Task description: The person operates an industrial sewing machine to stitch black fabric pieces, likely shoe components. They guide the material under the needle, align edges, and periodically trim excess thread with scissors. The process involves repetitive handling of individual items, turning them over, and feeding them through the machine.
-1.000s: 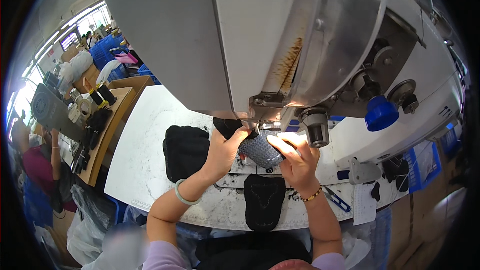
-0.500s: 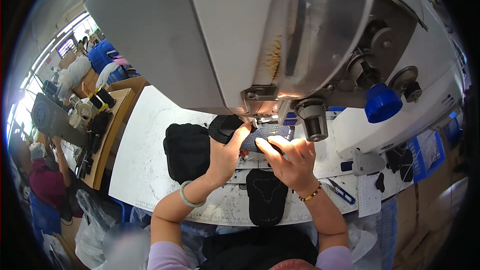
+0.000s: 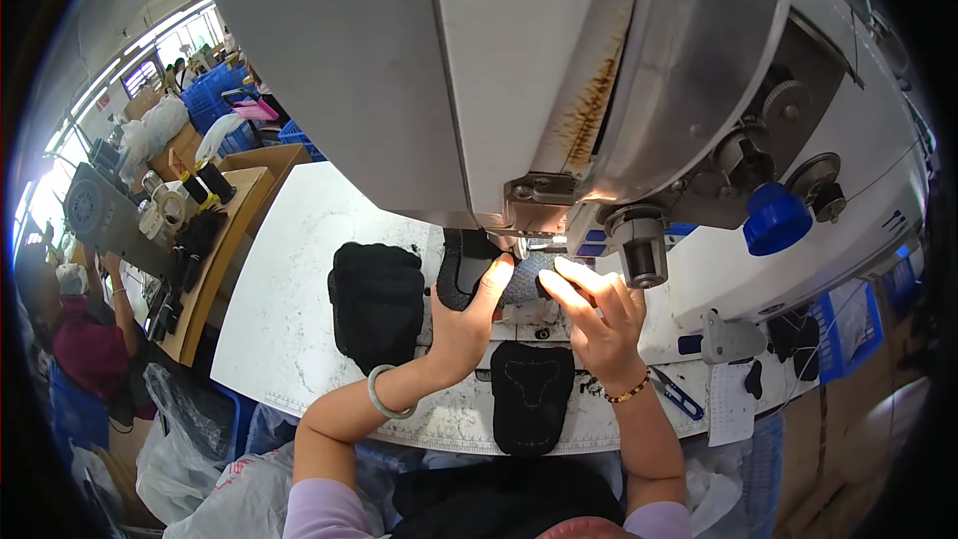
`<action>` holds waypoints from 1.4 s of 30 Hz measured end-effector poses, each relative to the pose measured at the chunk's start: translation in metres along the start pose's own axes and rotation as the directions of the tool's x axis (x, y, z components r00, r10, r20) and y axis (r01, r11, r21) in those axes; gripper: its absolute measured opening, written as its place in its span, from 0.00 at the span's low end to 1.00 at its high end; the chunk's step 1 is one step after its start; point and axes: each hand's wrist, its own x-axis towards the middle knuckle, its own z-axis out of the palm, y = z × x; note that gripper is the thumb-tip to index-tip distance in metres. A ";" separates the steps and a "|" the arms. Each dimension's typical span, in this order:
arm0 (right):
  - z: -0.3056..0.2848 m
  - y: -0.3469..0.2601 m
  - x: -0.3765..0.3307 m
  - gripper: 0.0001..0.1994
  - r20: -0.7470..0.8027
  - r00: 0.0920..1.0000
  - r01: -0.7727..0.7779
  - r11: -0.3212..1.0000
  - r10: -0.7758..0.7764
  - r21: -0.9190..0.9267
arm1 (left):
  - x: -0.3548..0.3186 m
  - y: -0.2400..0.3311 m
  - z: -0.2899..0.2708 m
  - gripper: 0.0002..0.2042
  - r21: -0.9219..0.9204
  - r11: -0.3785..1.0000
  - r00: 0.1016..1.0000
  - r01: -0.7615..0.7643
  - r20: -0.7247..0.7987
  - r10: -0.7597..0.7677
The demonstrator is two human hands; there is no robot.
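- A dark grey knitted fabric piece [image 3: 519, 281] lies under the head of the grey industrial sewing machine [image 3: 559, 70], mid-table.
- The left hand [image 3: 467, 324] presses its left edge, fingers flat.
- The right hand [image 3: 599, 319] rests open-fingered on its right.
- A stack of black fabric pieces [image 3: 377, 301] sits just left; another black piece [image 3: 529, 394] hangs over the white table's [image 3: 289, 279] near edge.

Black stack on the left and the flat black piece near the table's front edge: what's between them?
Head view: the left hand's wrist and forearm, wearing a pale green bangle, cross between black stack and flat black piece.

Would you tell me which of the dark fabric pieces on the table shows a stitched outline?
The flat black piece nearest the person, between the forearms, has pale stitching; the black stack to its left shows none.
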 end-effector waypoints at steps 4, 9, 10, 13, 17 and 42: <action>0.005 0.004 -0.002 0.22 0.038 0.996 -0.082 0.991 0.078 0.103 | -0.001 -0.024 -0.022 0.13 -0.122 0.989 0.989 -0.083 0.109 0.097; 0.011 0.010 -0.002 0.21 -0.040 0.995 -0.084 0.982 0.092 0.172 | 0.037 0.013 -0.031 0.13 -0.351 0.834 0.900 0.427 0.258 -0.352; 0.007 0.008 0.001 0.20 0.018 0.992 -0.129 0.971 0.128 0.202 | 0.043 0.012 -0.038 0.14 -0.250 0.826 0.845 0.504 0.339 -0.413; 0.005 0.006 0.006 0.18 -0.012 0.995 -0.094 0.968 0.100 0.234 | 0.050 0.011 -0.039 0.15 -0.106 0.881 0.855 0.461 0.319 -0.409; 0.009 0.009 -0.001 0.17 -0.059 0.997 -0.041 0.988 0.050 0.150 | 0.047 0.001 -0.037 0.15 -0.191 0.890 0.886 0.413 0.309 -0.345; 0.020 0.003 -0.005 0.22 -0.135 0.991 0.034 0.932 0.016 0.362 | -0.004 -0.015 0.007 0.06 0.093 0.947 0.950 -0.309 -0.008 0.311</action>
